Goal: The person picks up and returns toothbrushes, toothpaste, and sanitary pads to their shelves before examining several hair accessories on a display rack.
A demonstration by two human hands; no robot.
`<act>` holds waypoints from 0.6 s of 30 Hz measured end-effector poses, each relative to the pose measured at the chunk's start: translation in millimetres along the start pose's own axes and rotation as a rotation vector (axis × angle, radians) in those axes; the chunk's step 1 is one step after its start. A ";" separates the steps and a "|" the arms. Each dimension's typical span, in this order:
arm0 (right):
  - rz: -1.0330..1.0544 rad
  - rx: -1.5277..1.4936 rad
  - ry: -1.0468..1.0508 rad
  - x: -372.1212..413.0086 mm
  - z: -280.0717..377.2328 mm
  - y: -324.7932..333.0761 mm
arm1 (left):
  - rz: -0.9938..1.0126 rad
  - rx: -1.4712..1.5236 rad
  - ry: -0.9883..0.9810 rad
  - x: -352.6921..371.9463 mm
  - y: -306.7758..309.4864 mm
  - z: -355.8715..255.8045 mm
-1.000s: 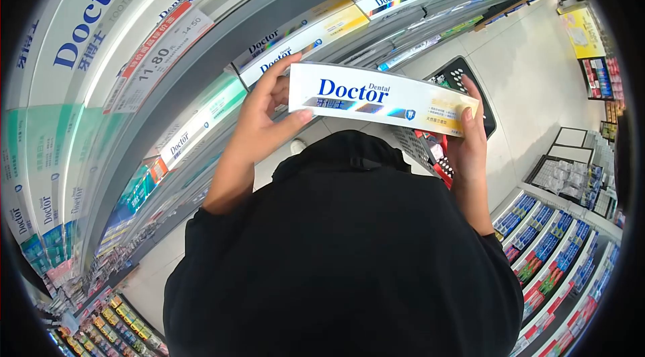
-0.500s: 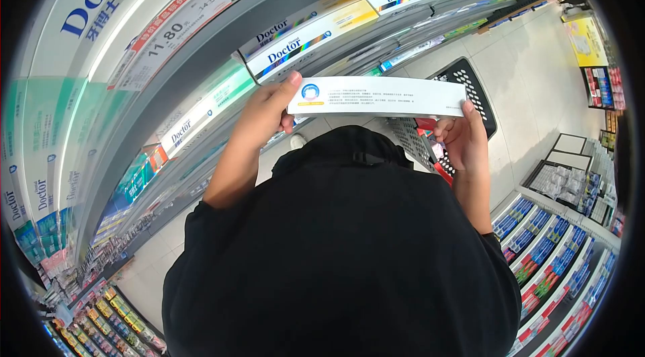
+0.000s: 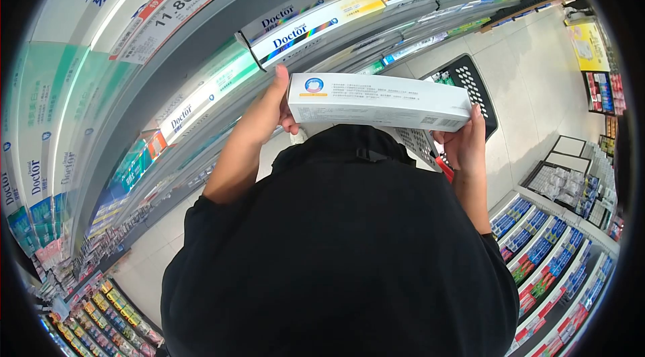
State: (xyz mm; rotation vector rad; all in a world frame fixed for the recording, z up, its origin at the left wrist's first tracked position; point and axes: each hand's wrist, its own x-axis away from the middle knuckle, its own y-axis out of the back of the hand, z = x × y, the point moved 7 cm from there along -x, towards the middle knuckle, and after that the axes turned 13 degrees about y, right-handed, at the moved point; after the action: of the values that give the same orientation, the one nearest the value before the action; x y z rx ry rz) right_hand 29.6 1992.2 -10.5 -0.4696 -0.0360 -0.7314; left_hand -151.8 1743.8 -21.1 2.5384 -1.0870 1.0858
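Two hands hold one long toothpaste box [image 3: 376, 98] level before the chest, above the black garment [image 3: 342, 249] that fills the lower half of the view. We see the left hand [image 3: 265, 118] clasped on the box's left end, with the thumb [image 3: 282, 81] raised along the end flap and the other fingers hidden behind the carton. The right hand [image 3: 463, 145] clasps the right end from below, one fingertip [image 3: 476, 113] showing at the lower corner. Both grips are closed on the carton, one at each end, which we judge leaves the long faces uncovered. The panels turned to the camera carry fine print, a round emblem near the left end and a small square code near the right. We read the tilt of the box as a way of bringing that print to the eyes.

Beyond it, matching cartons [image 3: 302, 24] marked "Doctor" lie lengthwise on the shelf, broad faces outward, probably so that the brand shows from the aisle. A price label [image 3: 175, 1] reading 11.80 sits on a shelf edge above them. Just right of the box a black perforated shopping basket [image 3: 470, 81] appears over the pale floor [image 3: 537, 68]. We cannot tell whether it rests there or hangs from the right arm. More packaged goods fill the racks [image 3: 551, 249] at lower right.
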 end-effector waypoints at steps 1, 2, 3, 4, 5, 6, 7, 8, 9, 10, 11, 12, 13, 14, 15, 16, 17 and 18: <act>-0.003 -0.004 -0.026 1.9 -0.8 -0.2 | 0.028 0.043 0.004 1.4 -2.8 0.7; 0.014 0.009 -0.062 1.9 -4.8 3.3 | 0.061 -0.004 0.055 1.7 -5.7 4.0; 0.031 0.023 -0.099 0.4 -8.5 7.4 | 0.095 -0.050 0.105 1.9 -7.6 7.0; 0.049 0.036 -0.136 0.2 -10.7 7.4 | 0.127 -0.096 0.154 3.0 -10.0 10.0; -0.069 0.067 -0.153 1.9 -12.8 11.7 | 0.123 -0.122 0.168 4.6 -11.5 10.7; -0.070 0.078 -0.170 3.2 -14.0 12.1 | 0.119 -0.147 0.183 6.2 -13.9 11.4; -0.071 0.089 -0.188 4.7 -15.2 12.9 | 0.114 -0.173 0.197 7.7 -14.9 12.9; -0.073 0.099 -0.206 6.1 -16.4 13.3 | 0.127 -0.178 0.206 8.1 -14.9 14.8; -0.085 0.110 -0.214 7.4 -17.1 13.0 | 0.141 -0.183 0.213 7.4 -14.6 16.8; -0.097 0.121 -0.223 8.8 -17.8 12.3 | 0.155 -0.188 0.221 6.8 -14.5 18.1; -0.110 0.133 -0.231 10.4 -18.4 12.7 | 0.165 -0.193 0.215 6.7 -14.4 17.9; -0.096 0.130 -0.244 11.0 -19.4 12.5 | 0.174 -0.197 0.209 6.9 -13.8 18.2; -0.082 0.127 -0.255 10.6 -20.4 12.5 | 0.183 -0.200 0.203 7.3 -13.5 18.3; -0.066 0.124 -0.267 10.4 -21.1 12.6 | 0.171 -0.204 0.214 7.2 -11.9 19.7; -0.022 0.077 -0.266 10.3 -22.2 12.8 | 0.158 -0.208 0.225 6.8 -10.2 20.9; 0.023 0.029 -0.265 10.7 -24.1 15.0 | 0.145 -0.212 0.234 7.0 -8.5 21.8; 0.068 -0.018 -0.262 11.9 -24.6 14.0 | 0.152 -0.238 0.231 8.8 -7.8 21.6; 0.108 -0.017 -0.244 15.5 -18.7 9.7 | 0.158 -0.264 0.226 11.5 -6.1 20.9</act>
State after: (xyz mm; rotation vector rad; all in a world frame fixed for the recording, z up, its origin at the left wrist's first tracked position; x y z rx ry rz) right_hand 45.1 1980.7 -28.2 -0.5706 -0.2309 -0.5659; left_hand -130.6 1733.0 -27.6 2.1016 -1.2882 1.1478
